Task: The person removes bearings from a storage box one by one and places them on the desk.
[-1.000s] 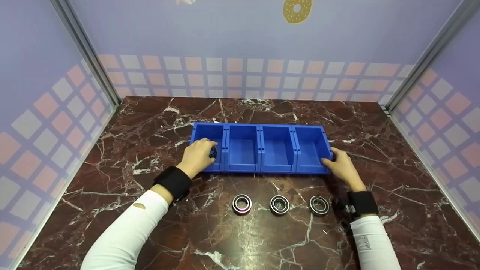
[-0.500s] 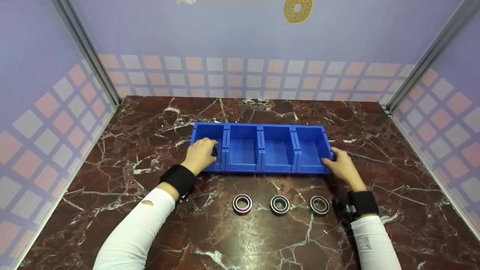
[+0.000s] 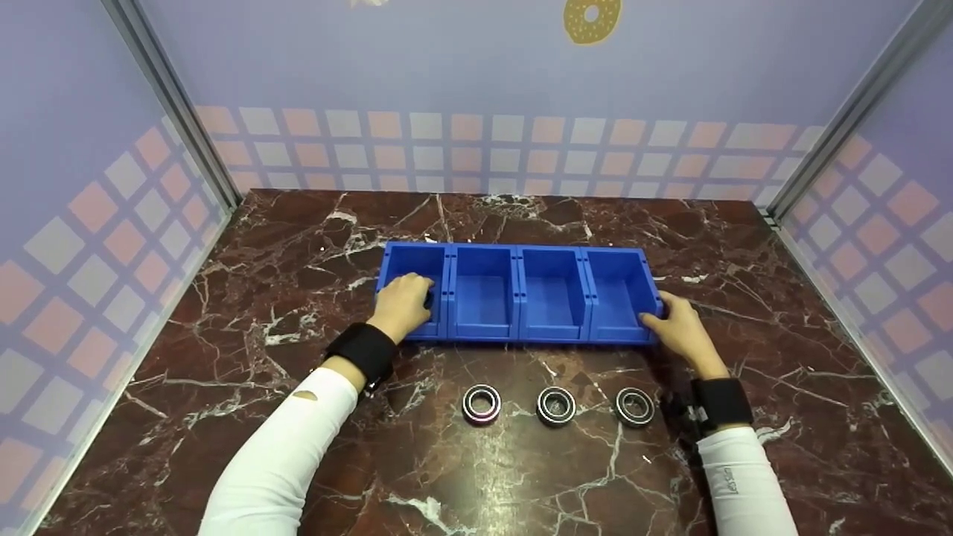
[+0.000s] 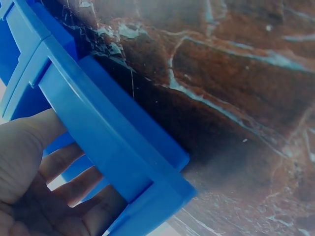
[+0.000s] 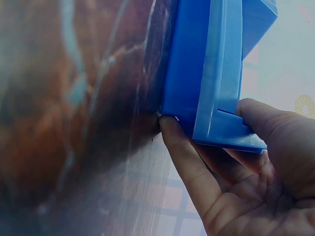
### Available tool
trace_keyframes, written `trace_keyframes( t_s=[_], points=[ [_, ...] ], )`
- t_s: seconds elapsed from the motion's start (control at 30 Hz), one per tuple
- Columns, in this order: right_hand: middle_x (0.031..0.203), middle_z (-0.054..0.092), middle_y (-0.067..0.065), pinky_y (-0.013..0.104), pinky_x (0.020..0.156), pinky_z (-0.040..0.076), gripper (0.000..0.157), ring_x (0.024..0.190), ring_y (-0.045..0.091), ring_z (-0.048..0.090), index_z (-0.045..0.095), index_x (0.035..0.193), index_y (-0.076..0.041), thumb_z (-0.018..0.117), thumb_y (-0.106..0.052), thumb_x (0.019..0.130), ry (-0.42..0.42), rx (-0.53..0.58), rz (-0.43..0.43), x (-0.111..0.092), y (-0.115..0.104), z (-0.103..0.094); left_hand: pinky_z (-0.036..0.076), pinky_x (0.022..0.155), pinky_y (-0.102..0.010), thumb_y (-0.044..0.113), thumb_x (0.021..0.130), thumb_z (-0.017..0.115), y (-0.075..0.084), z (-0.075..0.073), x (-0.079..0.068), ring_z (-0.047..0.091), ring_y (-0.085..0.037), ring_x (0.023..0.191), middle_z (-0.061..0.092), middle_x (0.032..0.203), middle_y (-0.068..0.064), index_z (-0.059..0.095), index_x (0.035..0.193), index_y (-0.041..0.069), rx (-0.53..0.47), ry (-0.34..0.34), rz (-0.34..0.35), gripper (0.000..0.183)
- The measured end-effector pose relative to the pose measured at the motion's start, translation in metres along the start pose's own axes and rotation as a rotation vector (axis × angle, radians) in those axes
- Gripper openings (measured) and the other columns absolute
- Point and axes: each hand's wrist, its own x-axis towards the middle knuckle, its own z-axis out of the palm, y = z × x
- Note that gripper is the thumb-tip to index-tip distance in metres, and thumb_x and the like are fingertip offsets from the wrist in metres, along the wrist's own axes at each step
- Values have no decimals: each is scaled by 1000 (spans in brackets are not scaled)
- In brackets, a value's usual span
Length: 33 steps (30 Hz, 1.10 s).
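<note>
A row of blue storage bins (image 3: 482, 298), joined side by side, lies on the marble table. My left hand (image 3: 404, 304) reaches down into the leftmost bin. A dark sliver of a ball bearing (image 3: 429, 299) shows between its thumb and fingers; the rest is hidden. In the left wrist view the fingers (image 4: 74, 187) sit behind the bin's front lip (image 4: 98, 132). My right hand (image 3: 677, 326) grips the side wall of the rightmost bin (image 3: 619, 298), thumb over the edge. From the right wrist, its fingers (image 5: 192, 167) lie along the bin's outside.
Three ball bearings stand in a row in front of the bins: left (image 3: 482, 404), middle (image 3: 556, 406) and right (image 3: 635, 407). The dark red marble table (image 3: 417, 476) is bounded by a tiled-pattern back wall (image 3: 506, 149) and side walls.
My left hand and forearm have shifted slightly right and deeper into the leftmost bin, and less of the bearing shows. The right hand, bins and three bearings stay in place.
</note>
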Motion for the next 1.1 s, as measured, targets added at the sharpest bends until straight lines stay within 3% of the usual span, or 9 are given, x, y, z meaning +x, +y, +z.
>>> trace_keyframes(
  t_s=[0.3, 0.7, 0.93, 1.1],
  points=[
    [130, 64, 37, 57, 104, 50, 49, 117, 45, 64, 52, 141, 12, 61, -7, 96, -20, -2, 11, 0, 1, -1, 58, 93, -58, 1, 80, 74, 1, 3, 4, 69, -46, 110, 72, 116, -26, 73, 115, -1, 15, 11, 0, 35],
    [128, 65, 35, 54, 102, 51, 46, 115, 43, 65, 55, 138, 11, 62, -8, 96, -10, -11, 10, 0, 1, -1, 59, 90, -58, 2, 83, 71, 2, 4, 11, 70, -47, 106, 72, 114, -28, 73, 101, -4, 10, -31, -47, 19],
    [122, 69, 33, 45, 95, 52, 44, 107, 37, 67, 58, 135, 10, 63, -7, 95, 6, -24, -3, 0, 2, 0, 59, 90, -59, 1, 85, 68, 3, 4, 14, 70, -47, 107, 72, 114, -28, 71, 103, -5, 11, -43, -66, 19],
    [125, 67, 34, 48, 97, 52, 45, 110, 39, 67, 57, 136, 10, 62, -7, 95, 2, -15, 3, 0, 2, 0, 59, 90, -59, 2, 86, 67, 2, 5, 16, 70, -47, 107, 72, 115, -28, 71, 104, -5, 24, -49, -72, 20]
  ],
)
